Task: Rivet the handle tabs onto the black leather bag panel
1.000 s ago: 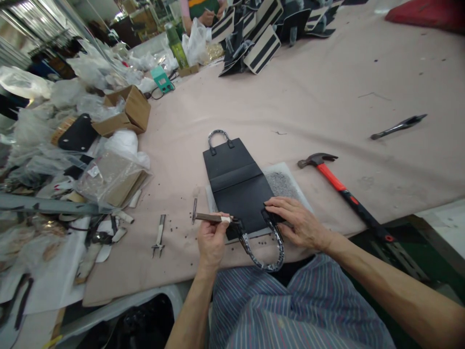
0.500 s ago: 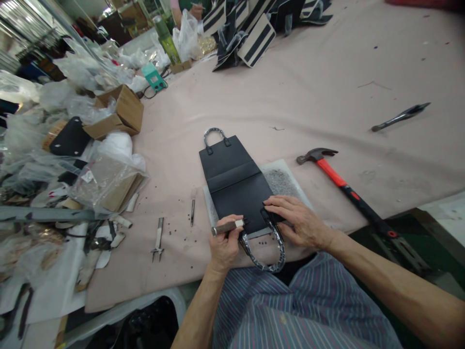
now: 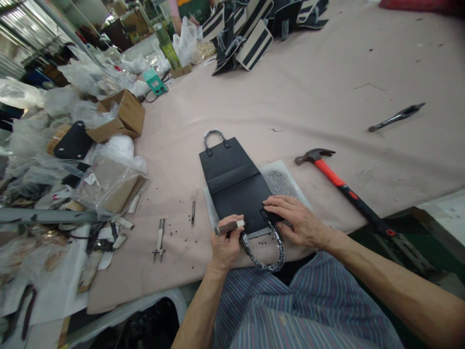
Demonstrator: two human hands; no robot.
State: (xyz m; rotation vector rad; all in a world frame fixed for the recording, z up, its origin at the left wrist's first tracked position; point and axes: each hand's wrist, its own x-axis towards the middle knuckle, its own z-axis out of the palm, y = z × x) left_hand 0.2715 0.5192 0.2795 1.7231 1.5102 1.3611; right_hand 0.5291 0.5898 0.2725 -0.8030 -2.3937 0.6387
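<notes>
A black leather bag panel (image 3: 236, 194) lies spread over a pale slab (image 3: 286, 182). One wrapped handle (image 3: 214, 133) is fixed at its far end; another plastic-wrapped handle (image 3: 271, 266) curves over the near edge. My left hand (image 3: 225, 249) grips a short metal punch (image 3: 230, 227), held tilted beside the left end of the near handle, its tip close to the panel. My right hand (image 3: 296, 220) holds the right end of that handle against the panel, fingertips on the leather and thumb lower down.
A claw hammer (image 3: 336, 182) lies to the right, a black strap-like handle (image 3: 395, 118) beyond it. Dividers (image 3: 159, 240) and a thin metal rod (image 3: 193, 213) lie at left. Farther off are a cardboard box (image 3: 131, 114), plastic bags and striped panels (image 3: 254, 46). Another person's arm shows behind.
The view has shifted slightly. My left hand has tilted the punch a little; my right hand stays in place on the handle end.
</notes>
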